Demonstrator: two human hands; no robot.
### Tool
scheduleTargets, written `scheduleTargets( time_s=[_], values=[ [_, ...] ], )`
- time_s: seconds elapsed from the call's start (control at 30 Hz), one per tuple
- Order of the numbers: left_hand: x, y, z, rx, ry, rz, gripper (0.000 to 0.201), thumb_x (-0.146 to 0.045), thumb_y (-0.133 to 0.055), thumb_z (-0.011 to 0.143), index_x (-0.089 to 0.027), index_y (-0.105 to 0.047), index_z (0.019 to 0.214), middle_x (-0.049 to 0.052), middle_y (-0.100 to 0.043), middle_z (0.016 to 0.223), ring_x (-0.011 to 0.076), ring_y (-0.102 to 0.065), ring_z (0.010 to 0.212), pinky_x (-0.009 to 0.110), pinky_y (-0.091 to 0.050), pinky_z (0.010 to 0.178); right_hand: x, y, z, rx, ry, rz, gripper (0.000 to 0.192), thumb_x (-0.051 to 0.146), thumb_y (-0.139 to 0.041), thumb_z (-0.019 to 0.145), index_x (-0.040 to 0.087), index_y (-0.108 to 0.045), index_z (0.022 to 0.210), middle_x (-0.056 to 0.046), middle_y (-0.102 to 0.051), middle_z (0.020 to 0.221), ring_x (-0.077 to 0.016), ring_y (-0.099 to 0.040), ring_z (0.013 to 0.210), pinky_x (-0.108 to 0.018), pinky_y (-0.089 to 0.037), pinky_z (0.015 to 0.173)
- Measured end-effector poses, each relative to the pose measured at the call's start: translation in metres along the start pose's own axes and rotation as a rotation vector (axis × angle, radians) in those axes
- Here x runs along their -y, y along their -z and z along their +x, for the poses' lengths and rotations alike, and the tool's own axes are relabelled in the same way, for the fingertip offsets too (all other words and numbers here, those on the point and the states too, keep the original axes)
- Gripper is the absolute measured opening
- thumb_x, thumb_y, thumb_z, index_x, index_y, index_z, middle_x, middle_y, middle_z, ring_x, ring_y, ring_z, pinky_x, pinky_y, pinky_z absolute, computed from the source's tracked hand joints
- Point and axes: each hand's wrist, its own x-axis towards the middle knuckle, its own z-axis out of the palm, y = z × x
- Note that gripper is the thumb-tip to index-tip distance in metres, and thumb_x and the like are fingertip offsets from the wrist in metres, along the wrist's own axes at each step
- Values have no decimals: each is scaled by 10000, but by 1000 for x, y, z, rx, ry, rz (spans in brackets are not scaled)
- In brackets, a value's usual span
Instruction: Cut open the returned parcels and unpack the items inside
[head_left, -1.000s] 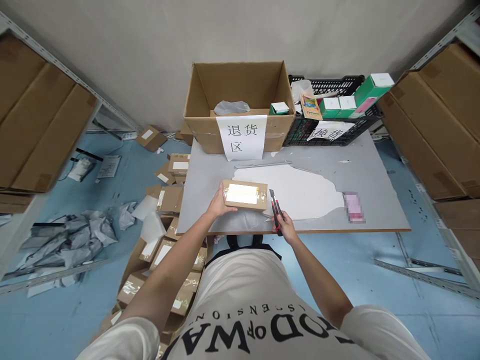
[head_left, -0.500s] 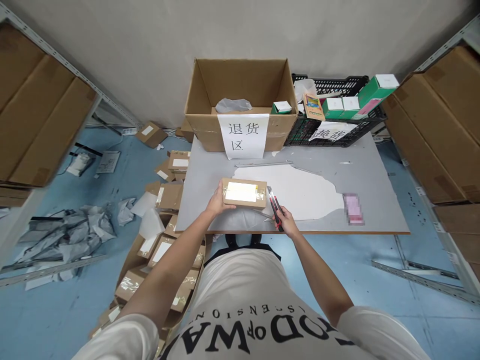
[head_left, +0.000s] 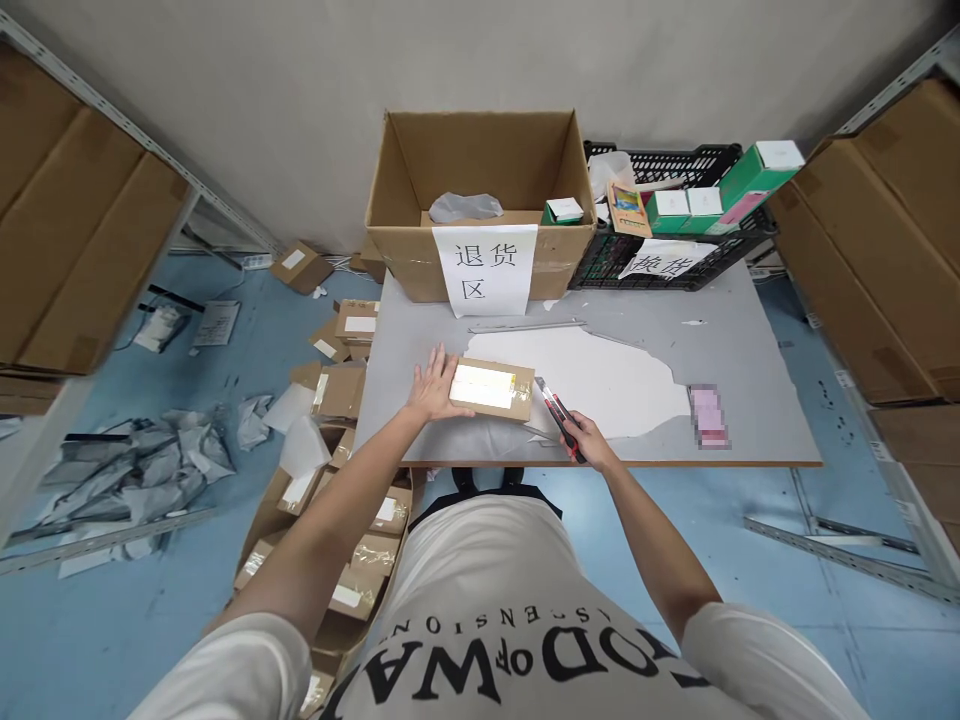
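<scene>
A small taped cardboard box (head_left: 493, 390) with a white label lies on the table, close to its front edge. My left hand (head_left: 433, 388) is at the box's left end, fingers stretched out and spread, with the thumb along the near corner and touching it. My right hand (head_left: 587, 440) is closed around a red and black utility knife (head_left: 562, 412). Its metal blade points up and left, close to the box's right end. Under the box and to its right spreads a white sheet (head_left: 607, 385) with ragged edges.
A large open carton (head_left: 405, 265) with a paper sign stands at the back, beside a black crate (head_left: 600, 262) of green boxes. A blurred pink item (head_left: 709, 415) lies at right. Many parcels (head_left: 349, 590) fill a carton left of me; grey plastic bags (head_left: 150, 460) lie farther left.
My left hand has loosened and its fingers have spread at the box's end. The box has turned slightly. My right hand with the knife has shifted right, a little away from the box.
</scene>
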Motion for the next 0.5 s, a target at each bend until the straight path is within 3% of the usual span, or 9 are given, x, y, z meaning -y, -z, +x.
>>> scheduleTargets(
  time_s=[0.13, 0.3, 0.5],
  values=[
    [5, 2, 11, 49, -123, -35, 1315, -766, -658, 465, -181, -64, 1481, 201, -62, 1531, 432, -19, 1387, 614, -162, 1052, -2, -11, -3, 0, -23, 115, 438, 552, -591, 741, 225, -480, 1011, 50, -586, 611, -86, -466, 360, -198, -368, 297],
    [12, -9, 18, -29, -202, -126, 1355, -710, -738, 390, -94, -167, 1453, 223, -238, 1457, 429, -96, 1374, 515, -194, 1096, -3, -25, 3, -45, -11, 151, 448, 579, -580, 742, 232, -468, 1003, 53, -577, 610, -79, -453, 361, -199, -377, 309],
    [9, -9, 17, -76, -156, -137, 1247, -674, -744, 438, -131, -227, 1434, 205, -314, 1402, 436, -170, 1347, 519, -220, 1083, -3, -15, 3, -11, 9, -5, 461, 576, -570, 755, 220, -468, 1031, 55, -581, 600, -94, -474, 351, -213, -375, 314]
  ],
)
